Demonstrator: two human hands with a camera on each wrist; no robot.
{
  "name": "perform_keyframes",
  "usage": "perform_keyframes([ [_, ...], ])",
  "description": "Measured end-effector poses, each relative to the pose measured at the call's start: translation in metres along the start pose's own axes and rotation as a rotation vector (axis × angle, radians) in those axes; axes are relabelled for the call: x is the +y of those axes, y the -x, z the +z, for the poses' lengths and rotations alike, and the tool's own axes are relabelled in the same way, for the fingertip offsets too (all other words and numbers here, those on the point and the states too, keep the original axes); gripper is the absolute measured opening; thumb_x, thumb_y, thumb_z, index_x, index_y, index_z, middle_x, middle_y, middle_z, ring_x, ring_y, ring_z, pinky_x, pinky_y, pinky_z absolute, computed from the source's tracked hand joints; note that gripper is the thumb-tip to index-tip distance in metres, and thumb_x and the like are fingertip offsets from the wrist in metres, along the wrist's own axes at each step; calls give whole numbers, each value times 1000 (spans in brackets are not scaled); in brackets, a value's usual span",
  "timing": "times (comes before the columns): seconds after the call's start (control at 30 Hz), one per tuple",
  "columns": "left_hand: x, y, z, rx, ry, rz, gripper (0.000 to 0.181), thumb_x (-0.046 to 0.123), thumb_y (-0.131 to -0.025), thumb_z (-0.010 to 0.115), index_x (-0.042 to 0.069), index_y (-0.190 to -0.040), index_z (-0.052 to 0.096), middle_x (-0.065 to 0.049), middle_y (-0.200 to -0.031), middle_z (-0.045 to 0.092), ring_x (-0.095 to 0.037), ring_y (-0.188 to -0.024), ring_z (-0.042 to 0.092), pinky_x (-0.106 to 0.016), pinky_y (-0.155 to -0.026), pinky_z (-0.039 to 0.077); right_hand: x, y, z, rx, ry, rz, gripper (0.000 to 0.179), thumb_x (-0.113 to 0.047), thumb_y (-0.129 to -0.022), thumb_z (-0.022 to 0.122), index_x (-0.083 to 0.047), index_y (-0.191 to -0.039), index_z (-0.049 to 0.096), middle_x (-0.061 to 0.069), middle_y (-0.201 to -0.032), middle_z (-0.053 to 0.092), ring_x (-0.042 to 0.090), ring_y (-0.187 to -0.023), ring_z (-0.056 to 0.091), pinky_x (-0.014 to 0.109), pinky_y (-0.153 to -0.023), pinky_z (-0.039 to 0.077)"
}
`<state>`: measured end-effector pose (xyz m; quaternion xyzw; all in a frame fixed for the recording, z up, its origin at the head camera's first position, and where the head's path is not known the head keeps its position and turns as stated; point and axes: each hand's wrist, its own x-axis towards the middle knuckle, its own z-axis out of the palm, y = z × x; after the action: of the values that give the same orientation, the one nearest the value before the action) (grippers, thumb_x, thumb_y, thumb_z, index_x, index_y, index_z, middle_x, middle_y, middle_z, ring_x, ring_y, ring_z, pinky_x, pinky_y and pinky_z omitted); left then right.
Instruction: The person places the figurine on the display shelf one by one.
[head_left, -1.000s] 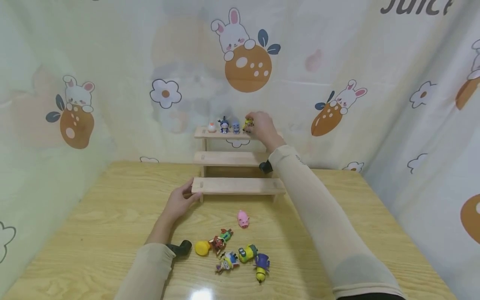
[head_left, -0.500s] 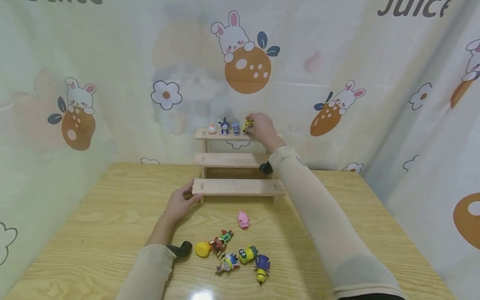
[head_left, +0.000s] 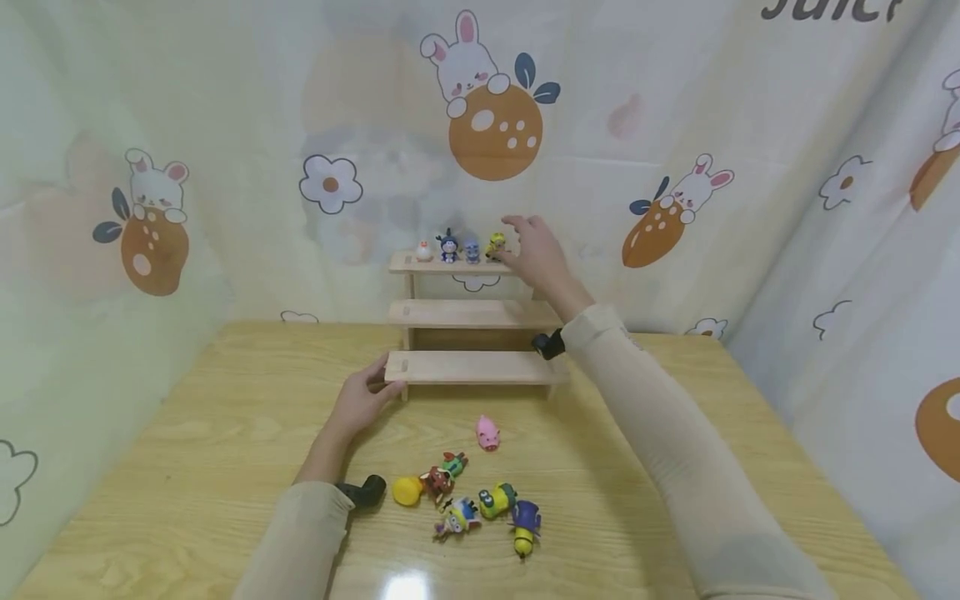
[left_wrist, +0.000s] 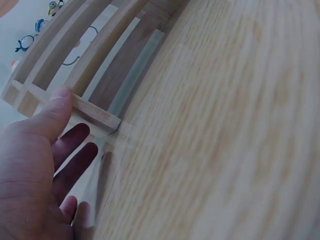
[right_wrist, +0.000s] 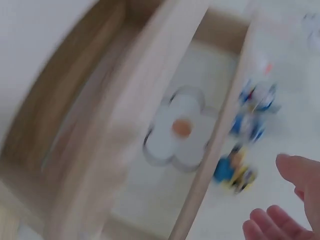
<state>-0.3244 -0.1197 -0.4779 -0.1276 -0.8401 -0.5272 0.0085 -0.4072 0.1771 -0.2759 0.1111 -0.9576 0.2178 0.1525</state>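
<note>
Your left hand (head_left: pixel 362 404) is resting at the left end of the bottom tier of a three-tier wooden rack (head_left: pixel 472 365); its thumb is touching the wood, and the fingers in view are hanging relaxed and parted. Whether a hidden fingertip is pressing from behind, I cannot tell. Just right of your left forearm, a round yellow piece (head_left: pixel 407 491) is lying on the table (head_left: pixel 187 467) beside a brown figure (head_left: pixel 437 483), and a green figure (head_left: pixel 454 465) is lying just beyond. On the top tier, a white figure (head_left: pixel 423 251), a dark blue figure (head_left: pixel 448 247) and a grey-blue figure (head_left: pixel 472 250) are standing in a row, while a blue-and-white figure (head_left: pixel 461 518) is lying nearer to you on the table. Farther right, a pink pig (head_left: pixel 487 433) is lying in front of the rack, and a yellow figure (head_left: pixel 496 245) is standing fourth in the top row. A yellow-green figure (head_left: pixel 498 500) and a purple-and-yellow figure (head_left: pixel 526 527) are lying near you. Rightmost, your right hand (head_left: pixel 543 257) is hovering just beside the yellow figure, thumb and fingers spreading apart, and the right wrist view is showing a gap between thumb and figure.
</note>
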Motion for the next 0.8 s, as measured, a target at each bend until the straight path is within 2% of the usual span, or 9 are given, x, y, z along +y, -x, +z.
perform_keyframes([
  [0.13,0,0,0,7,-2,-12,75,37,-89,65,9,-149,29,-20,-127,59,-34,-119,56,-46,-104,42,-13,32,6,-20,-120,-77,61,-25,-91,64,-12,-144,38,18,-132,47,30,-117,52,42,-97,46],
  [0.23,0,-1,0,13,-2,-12,74,35,-89,65,9,-149,30,-20,-127,60,-34,-119,57,-46,-104,43,-24,61,12,-92,-194,-137,58,-26,-91,64,-11,-142,41,17,-133,49,31,-118,53,43,-99,46],
  [0.5,1,-6,3,1,1,-3,78,44,-87,65,12,-149,30,-18,-129,59,-32,-121,55,-47,-104,42,-35,133,26,-370,-158,-252,45,-31,-93,62,-11,-132,54,10,-131,57,27,-119,54,43,-99,47],
  [0.63,2,-5,2,-5,-11,-4,78,45,-87,65,13,-150,29,-18,-129,59,-32,-121,55,-47,-104,42,-36,154,30,-461,-167,-279,42,-31,-93,61,-10,-129,57,9,-127,60,25,-115,57,41,-96,49],
  [0.8,0,-2,0,3,-23,1,76,41,-88,65,11,-149,29,-19,-128,59,-33,-120,55,-47,-105,40,-42,166,38,-504,-134,-383,39,-29,-93,62,-11,-127,59,5,-122,62,21,-114,58,37,-97,47],
])
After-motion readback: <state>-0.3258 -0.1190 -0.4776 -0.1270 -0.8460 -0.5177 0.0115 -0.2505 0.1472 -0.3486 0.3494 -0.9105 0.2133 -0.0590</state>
